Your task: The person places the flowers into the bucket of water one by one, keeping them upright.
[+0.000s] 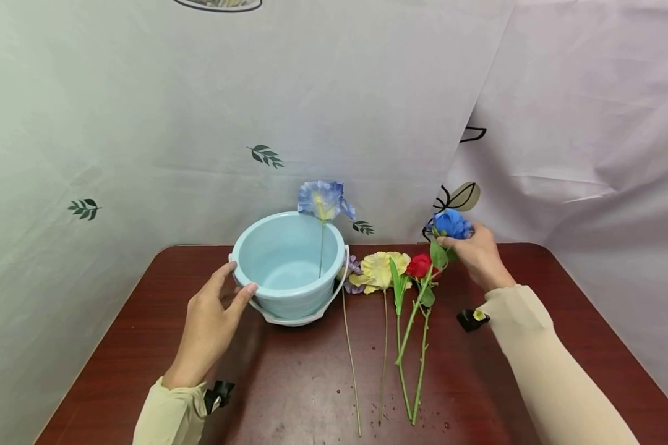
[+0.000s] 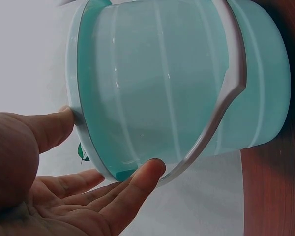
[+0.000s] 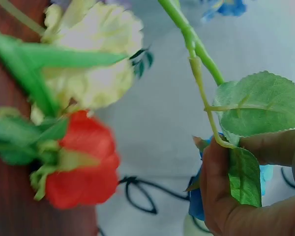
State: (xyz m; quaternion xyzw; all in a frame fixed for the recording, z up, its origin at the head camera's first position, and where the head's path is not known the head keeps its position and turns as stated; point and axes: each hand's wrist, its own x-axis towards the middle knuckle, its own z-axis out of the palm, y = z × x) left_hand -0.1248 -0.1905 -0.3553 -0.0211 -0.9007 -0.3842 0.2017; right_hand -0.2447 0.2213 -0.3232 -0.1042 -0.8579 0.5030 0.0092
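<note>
A light blue bucket (image 1: pixel 300 302) with a white handle (image 2: pixel 236 73) stands at centre-left on the table. My left hand (image 1: pixel 207 321) is at its near left rim, thumb and fingers spread and touching the edge. In the left wrist view my left hand (image 2: pixel 83 196) has its thumb tip against the rim. A blue and yellow iris (image 1: pixel 323 201) stands upright inside the bucket. On the right, my right hand (image 1: pixel 481 256) pinches a blue rose (image 1: pixel 451 224) just under its bloom, its stem slanting down to the left. Leaves (image 3: pixel 260 105) of this rose hang by the fingers.
Right of the bucket lie a red rose (image 1: pixel 419 266), a yellow flower (image 1: pixel 386 269) and a purple flower (image 1: pixel 354 275), stems towards me. A printed cloth (image 1: pixel 367 111) hangs behind the dark red table (image 1: pixel 289 383).
</note>
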